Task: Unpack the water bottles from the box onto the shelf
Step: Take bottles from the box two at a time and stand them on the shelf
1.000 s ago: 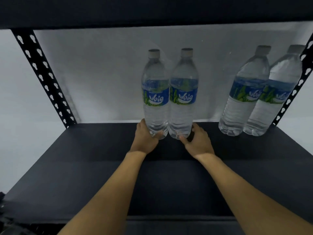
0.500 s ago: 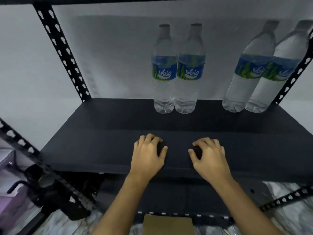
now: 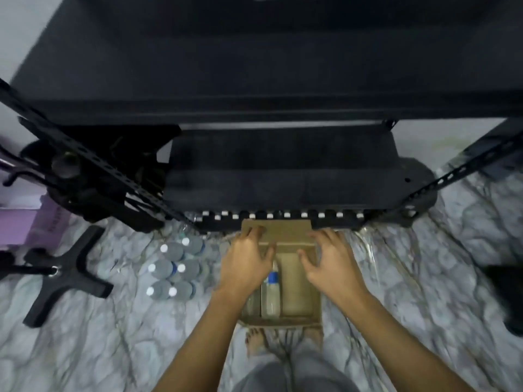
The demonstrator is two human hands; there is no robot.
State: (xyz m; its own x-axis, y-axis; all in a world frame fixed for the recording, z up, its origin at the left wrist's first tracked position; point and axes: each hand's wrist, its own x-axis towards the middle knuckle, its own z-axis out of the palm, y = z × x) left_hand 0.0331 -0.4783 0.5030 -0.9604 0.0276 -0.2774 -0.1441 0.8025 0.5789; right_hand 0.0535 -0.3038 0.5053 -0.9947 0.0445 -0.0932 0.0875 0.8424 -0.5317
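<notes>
An open cardboard box (image 3: 300,281) sits on the floor in front of the black shelf (image 3: 254,66). Inside it a clear water bottle (image 3: 271,295) with a blue cap lies lengthwise on the left side; a second one beside it is mostly hidden by my left wrist. My left hand (image 3: 246,264) hovers over the box's left half with fingers spread and relaxed, holding nothing. My right hand (image 3: 331,267) hovers over the right half, fingers spread, also holding nothing. The bottles on the shelf are out of view apart from blurred bases at the top edge.
A pack of several small bottles (image 3: 174,271) stands on the marble floor left of the box. A black cross-shaped stand (image 3: 66,274) lies further left, with a purple box (image 3: 31,224) behind it. The rack's lower shelf (image 3: 280,176) and perforated posts sit just behind the box. My bare feet (image 3: 271,339) are below.
Both hands let go of the two bottles on the shelf, drew back over its front edge and dropped down over the box. The view tilted from the shelf to the floor.
</notes>
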